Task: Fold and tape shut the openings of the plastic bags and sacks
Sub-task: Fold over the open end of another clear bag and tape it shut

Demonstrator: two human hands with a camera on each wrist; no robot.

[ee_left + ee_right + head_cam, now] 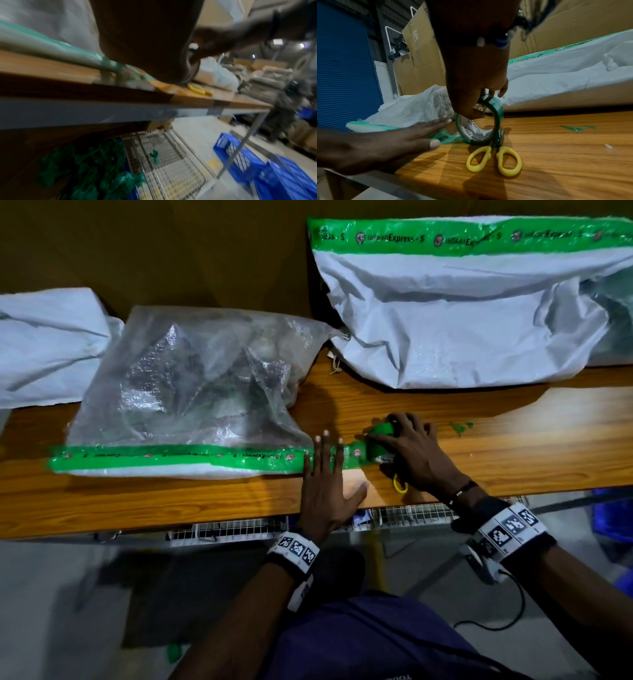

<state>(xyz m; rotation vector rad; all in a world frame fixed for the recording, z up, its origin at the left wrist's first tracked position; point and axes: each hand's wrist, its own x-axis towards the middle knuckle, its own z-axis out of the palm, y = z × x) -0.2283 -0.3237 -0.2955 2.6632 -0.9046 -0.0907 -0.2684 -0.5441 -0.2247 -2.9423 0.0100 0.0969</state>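
Clear plastic bag (191,385) lies on the wooden table (479,446), green tape (178,457) along its folded mouth; my left hand (325,474) presses flat on the tape's end. Left wrist: blurred. Right wrist: my right hand (476,86) grips the tape roll (479,128) upright beside yellow scissors (494,161). I'd keep tension, then cut close.

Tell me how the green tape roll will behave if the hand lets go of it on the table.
The tape roll stands on edge on the wooden table, so it could roll or tip once released. The strip already stuck along the clear bag probably tethers it, limiting travel. It looks like a stiff ring, light enough that the right hand holds it with fingertips.
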